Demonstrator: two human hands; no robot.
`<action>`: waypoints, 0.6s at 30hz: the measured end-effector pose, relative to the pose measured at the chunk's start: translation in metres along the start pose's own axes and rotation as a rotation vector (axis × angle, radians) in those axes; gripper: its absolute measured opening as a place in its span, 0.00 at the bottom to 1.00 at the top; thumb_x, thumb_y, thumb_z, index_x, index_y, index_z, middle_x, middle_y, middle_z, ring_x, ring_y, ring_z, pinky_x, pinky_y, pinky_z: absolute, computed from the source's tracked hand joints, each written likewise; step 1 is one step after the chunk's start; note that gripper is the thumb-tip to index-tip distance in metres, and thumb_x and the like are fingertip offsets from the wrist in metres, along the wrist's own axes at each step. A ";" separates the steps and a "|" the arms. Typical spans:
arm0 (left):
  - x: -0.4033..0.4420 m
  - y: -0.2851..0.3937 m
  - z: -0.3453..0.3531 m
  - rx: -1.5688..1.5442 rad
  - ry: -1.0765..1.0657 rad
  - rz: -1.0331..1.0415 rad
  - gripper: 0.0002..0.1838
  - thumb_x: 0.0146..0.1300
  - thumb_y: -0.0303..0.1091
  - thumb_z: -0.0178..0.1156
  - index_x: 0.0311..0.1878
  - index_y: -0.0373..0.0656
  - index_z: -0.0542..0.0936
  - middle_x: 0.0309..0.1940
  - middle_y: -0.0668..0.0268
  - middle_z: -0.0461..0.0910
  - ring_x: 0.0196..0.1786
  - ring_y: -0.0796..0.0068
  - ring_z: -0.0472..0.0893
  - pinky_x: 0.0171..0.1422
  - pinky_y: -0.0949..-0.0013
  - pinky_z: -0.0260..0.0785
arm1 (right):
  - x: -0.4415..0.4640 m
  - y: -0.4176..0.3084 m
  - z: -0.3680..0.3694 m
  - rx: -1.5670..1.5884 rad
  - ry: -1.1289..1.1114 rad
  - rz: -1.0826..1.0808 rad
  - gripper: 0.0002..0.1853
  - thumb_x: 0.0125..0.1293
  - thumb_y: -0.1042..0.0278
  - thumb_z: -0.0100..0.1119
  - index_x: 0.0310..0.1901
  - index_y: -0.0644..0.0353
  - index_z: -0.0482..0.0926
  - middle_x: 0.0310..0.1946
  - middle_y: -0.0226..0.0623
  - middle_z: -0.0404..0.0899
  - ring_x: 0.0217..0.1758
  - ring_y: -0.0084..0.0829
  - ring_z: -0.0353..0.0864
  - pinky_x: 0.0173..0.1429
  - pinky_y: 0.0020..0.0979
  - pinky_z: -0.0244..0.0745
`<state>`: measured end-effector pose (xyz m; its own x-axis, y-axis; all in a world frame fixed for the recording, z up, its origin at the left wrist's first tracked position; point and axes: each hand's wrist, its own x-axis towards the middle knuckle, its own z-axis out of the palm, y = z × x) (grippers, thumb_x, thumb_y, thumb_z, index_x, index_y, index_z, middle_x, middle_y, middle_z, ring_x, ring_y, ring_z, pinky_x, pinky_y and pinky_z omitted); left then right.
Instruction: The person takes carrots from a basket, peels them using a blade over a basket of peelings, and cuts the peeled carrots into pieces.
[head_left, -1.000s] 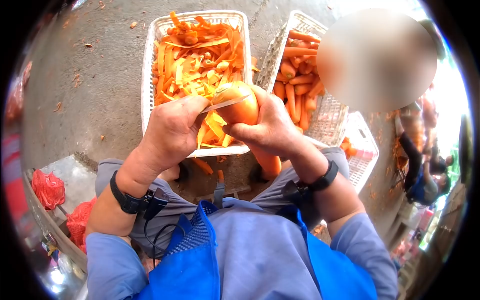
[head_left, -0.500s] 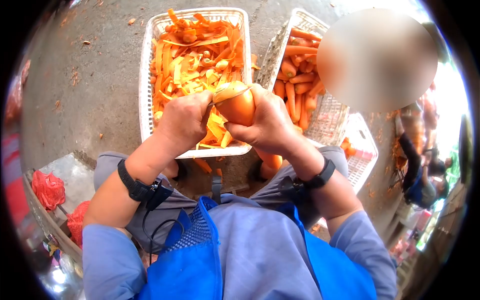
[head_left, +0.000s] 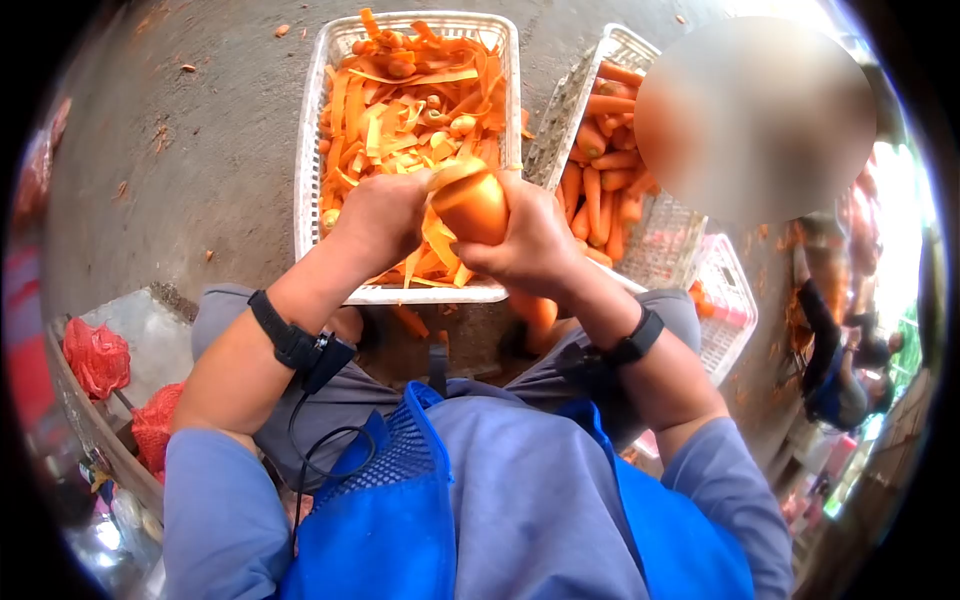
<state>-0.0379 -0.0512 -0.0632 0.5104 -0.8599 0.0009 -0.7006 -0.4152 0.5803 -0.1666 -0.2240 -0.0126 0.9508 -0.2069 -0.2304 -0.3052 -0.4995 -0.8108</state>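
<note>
Left hand (head_left: pixel 385 215) curled tight, apparently around knife; blade, plain to us second ago, now lost beside lifted slice (head_left: pixel 458 172). Cut runs further, we judge. Right hand (head_left: pixel 535 230) wraps carrot (head_left: pixel 475 212), held between hands, thick end raised. Surface smooth, glossy orange. Beyond, white basket (head_left: pixel 309 170) with peelings (head_left: pixel 410 115); rightward, we see more carrots (head_left: pixel 600 190).

Straight ahead, a crate (head_left: pixel 309 185), peelings (head_left: pixel 410 115) heaped inside; over its near end, a carrot (head_left: pixel 474 212) between the hands (head_left: pixel 388 215)! Right of that crate, a second crate (head_left: pixel 668 235) holding carrots (head_left: pixel 604 195); nearer, further right, a third crate (head_left: pixel 733 275); far left, bags (head_left: pixel 97 356).
</note>
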 end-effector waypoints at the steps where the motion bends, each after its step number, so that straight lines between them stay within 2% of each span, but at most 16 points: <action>1: 0.000 -0.009 0.003 0.046 -0.054 -0.057 0.04 0.62 0.29 0.58 0.39 0.40 0.77 0.30 0.47 0.81 0.38 0.43 0.82 0.42 0.48 0.74 | -0.006 -0.003 0.001 -0.050 0.017 -0.288 0.28 0.47 0.59 0.78 0.47 0.66 0.80 0.36 0.46 0.84 0.41 0.41 0.87 0.49 0.40 0.80; 2: -0.004 -0.018 0.009 0.092 -0.100 -0.125 0.05 0.63 0.30 0.57 0.39 0.40 0.78 0.30 0.47 0.81 0.39 0.42 0.82 0.42 0.47 0.74 | -0.010 -0.009 0.002 0.093 -0.067 -0.261 0.28 0.48 0.62 0.78 0.50 0.65 0.79 0.39 0.42 0.84 0.43 0.34 0.85 0.51 0.36 0.79; 3: -0.009 -0.022 0.005 0.072 -0.076 -0.009 0.07 0.65 0.32 0.55 0.39 0.39 0.78 0.31 0.45 0.82 0.40 0.41 0.82 0.44 0.47 0.74 | -0.011 -0.014 0.005 0.243 -0.142 -0.231 0.29 0.49 0.65 0.79 0.53 0.64 0.79 0.42 0.38 0.84 0.46 0.26 0.83 0.53 0.33 0.79; 5: -0.009 -0.023 0.006 -0.073 -0.059 -0.107 0.08 0.66 0.30 0.55 0.40 0.37 0.79 0.32 0.42 0.82 0.41 0.40 0.82 0.46 0.48 0.74 | -0.008 -0.013 0.002 0.325 -0.074 -0.204 0.32 0.50 0.67 0.81 0.56 0.64 0.78 0.45 0.35 0.84 0.50 0.23 0.82 0.56 0.30 0.78; 7: -0.007 -0.002 -0.004 -0.282 -0.078 -0.156 0.10 0.69 0.31 0.54 0.42 0.34 0.80 0.28 0.48 0.83 0.35 0.50 0.84 0.42 0.55 0.76 | -0.006 -0.014 -0.008 0.360 0.018 -0.172 0.32 0.51 0.69 0.82 0.58 0.63 0.77 0.47 0.33 0.84 0.51 0.22 0.81 0.58 0.29 0.78; 8: -0.010 0.000 0.001 -0.611 -0.156 -0.363 0.11 0.73 0.34 0.53 0.45 0.36 0.81 0.28 0.60 0.83 0.32 0.67 0.83 0.38 0.62 0.76 | -0.003 -0.009 -0.006 0.507 0.063 -0.187 0.34 0.51 0.71 0.82 0.59 0.63 0.75 0.50 0.33 0.83 0.53 0.22 0.80 0.60 0.29 0.78; 11: -0.012 0.006 0.005 -1.016 -0.343 -0.498 0.13 0.76 0.37 0.52 0.49 0.39 0.81 0.32 0.69 0.82 0.33 0.78 0.80 0.37 0.69 0.76 | -0.001 -0.011 -0.011 0.636 0.106 -0.268 0.35 0.52 0.72 0.82 0.61 0.63 0.74 0.52 0.33 0.82 0.55 0.23 0.81 0.61 0.30 0.79; 12: -0.013 0.007 0.004 -1.046 -0.409 -0.457 0.14 0.76 0.39 0.52 0.53 0.39 0.79 0.36 0.67 0.84 0.36 0.75 0.83 0.39 0.69 0.78 | -0.002 -0.013 -0.013 0.727 0.107 -0.283 0.35 0.53 0.72 0.82 0.61 0.62 0.74 0.49 0.33 0.83 0.52 0.24 0.82 0.58 0.29 0.80; 14: -0.016 0.012 0.005 -1.311 -0.433 -0.470 0.16 0.76 0.41 0.53 0.55 0.39 0.78 0.37 0.64 0.84 0.38 0.74 0.85 0.41 0.69 0.80 | -0.010 -0.020 -0.017 0.916 0.105 -0.301 0.34 0.53 0.71 0.82 0.61 0.60 0.74 0.45 0.33 0.83 0.46 0.24 0.83 0.51 0.29 0.82; 15: -0.018 0.015 0.004 -1.446 -0.444 -0.484 0.17 0.77 0.42 0.53 0.56 0.38 0.78 0.38 0.63 0.84 0.40 0.73 0.86 0.42 0.70 0.81 | -0.019 -0.025 -0.024 1.043 0.015 -0.234 0.33 0.54 0.75 0.79 0.61 0.60 0.73 0.45 0.33 0.84 0.45 0.26 0.85 0.48 0.31 0.84; 16: -0.018 0.021 -0.008 -1.542 -0.513 -0.497 0.19 0.76 0.45 0.55 0.55 0.38 0.78 0.41 0.60 0.85 0.40 0.69 0.87 0.41 0.67 0.83 | -0.022 -0.025 -0.026 1.103 0.017 -0.261 0.33 0.54 0.76 0.79 0.62 0.60 0.73 0.45 0.34 0.84 0.45 0.28 0.85 0.47 0.31 0.84; 17: -0.019 0.019 -0.015 -1.533 -0.523 -0.464 0.18 0.76 0.43 0.55 0.56 0.38 0.78 0.42 0.59 0.85 0.37 0.67 0.87 0.38 0.65 0.83 | -0.023 -0.026 -0.028 1.161 0.015 -0.290 0.33 0.55 0.78 0.78 0.62 0.60 0.73 0.45 0.34 0.84 0.44 0.29 0.86 0.46 0.31 0.85; 18: -0.021 0.019 -0.017 -1.515 -0.426 -0.439 0.18 0.76 0.43 0.55 0.57 0.38 0.77 0.42 0.59 0.85 0.36 0.67 0.87 0.36 0.65 0.83 | -0.026 -0.023 -0.033 1.114 0.015 -0.295 0.36 0.54 0.77 0.78 0.65 0.63 0.71 0.53 0.38 0.81 0.55 0.32 0.82 0.59 0.36 0.78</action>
<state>-0.0529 -0.0362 -0.0386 0.1806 -0.8829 -0.4335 0.6863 -0.2026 0.6985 -0.1859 -0.2345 0.0300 0.9746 -0.2189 0.0476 0.1517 0.4885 -0.8593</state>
